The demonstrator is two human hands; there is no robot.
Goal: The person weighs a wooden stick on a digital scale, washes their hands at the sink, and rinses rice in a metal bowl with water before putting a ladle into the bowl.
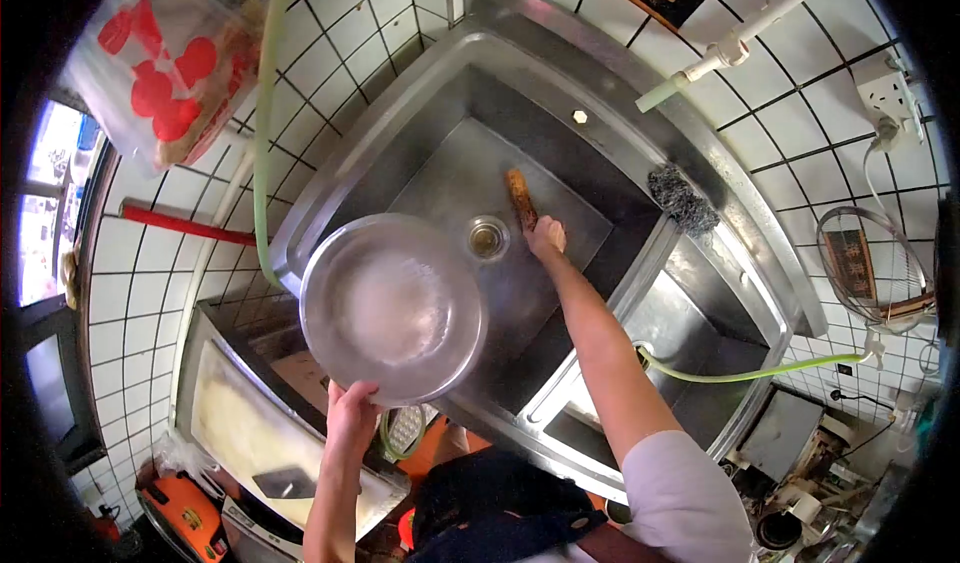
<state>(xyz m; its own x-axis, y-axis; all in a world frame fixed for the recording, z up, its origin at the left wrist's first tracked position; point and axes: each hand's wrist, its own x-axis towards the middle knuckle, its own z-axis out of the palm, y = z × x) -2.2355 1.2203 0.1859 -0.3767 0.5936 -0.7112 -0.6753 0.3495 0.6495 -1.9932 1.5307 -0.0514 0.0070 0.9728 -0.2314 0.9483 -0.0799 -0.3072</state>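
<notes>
My left hand (352,410) grips the near rim of a large round metal bowl (322,338). The bowl is tilted over the left front edge of a stainless steel sink (470,153), and its inside looks hazy. Down in the large basin, my right hand (547,236) is closed around the near end of a brown, stick-shaped thing (519,195). Its far end is more orange; I cannot make out its exact kind. The drain (487,238) lies between the bowl and my right hand.
A grey steel-wool scourer (683,200) sits on the sink's right ledge. A green hose (755,373) runs into the smaller basin. Another pale hose (265,123) hangs at the left. A wire strainer (873,263) hangs on the right wall. A phone-like dark slab (284,483) lies lower left.
</notes>
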